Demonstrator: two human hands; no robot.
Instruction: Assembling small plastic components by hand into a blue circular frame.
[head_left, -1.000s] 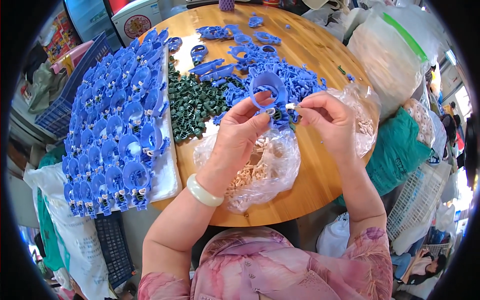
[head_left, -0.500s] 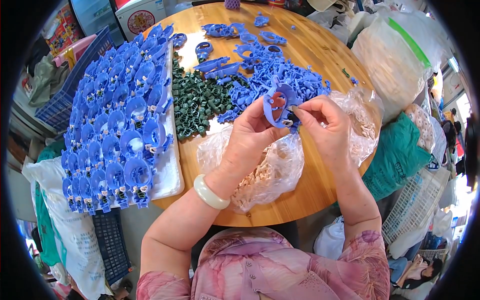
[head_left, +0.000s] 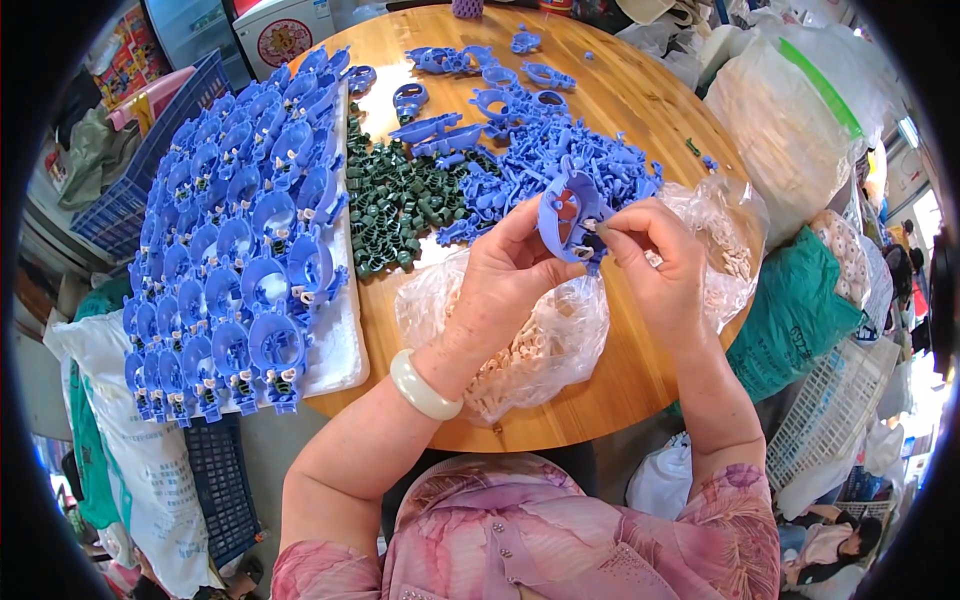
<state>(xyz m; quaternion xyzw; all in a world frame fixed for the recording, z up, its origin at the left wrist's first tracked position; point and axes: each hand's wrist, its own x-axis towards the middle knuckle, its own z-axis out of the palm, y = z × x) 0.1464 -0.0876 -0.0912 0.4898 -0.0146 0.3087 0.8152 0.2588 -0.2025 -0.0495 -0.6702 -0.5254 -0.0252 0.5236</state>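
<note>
My left hand (head_left: 505, 272) is closed on the edge of a blue, oval, cup-like plastic part (head_left: 550, 228), held tilted above the table. At its right side sits a small dark-and-white figure piece (head_left: 589, 240). My right hand (head_left: 662, 262) has thumb and forefinger pinched at that piece; the fingertips partly hide it. Beyond my hands lie a heap of small blue plastic pieces (head_left: 560, 160) and a pile of dark green pieces (head_left: 400, 210). Below them, a clear plastic bag (head_left: 575, 350) holds cream-coloured small parts (head_left: 510, 360).
At the left, a white foam board (head_left: 345, 340) carries rows of blue assembled parts (head_left: 235, 240). Another open bag of cream parts (head_left: 735, 245) lies at the table's right edge. Green and white sacks (head_left: 790, 310) crowd the right side; a dark crate (head_left: 228, 490) stands lower left.
The blue part has turned slightly in my left hand and moved a little to the right. My right fingertips have shifted slightly down and right; the white top of the small piece shows more.
</note>
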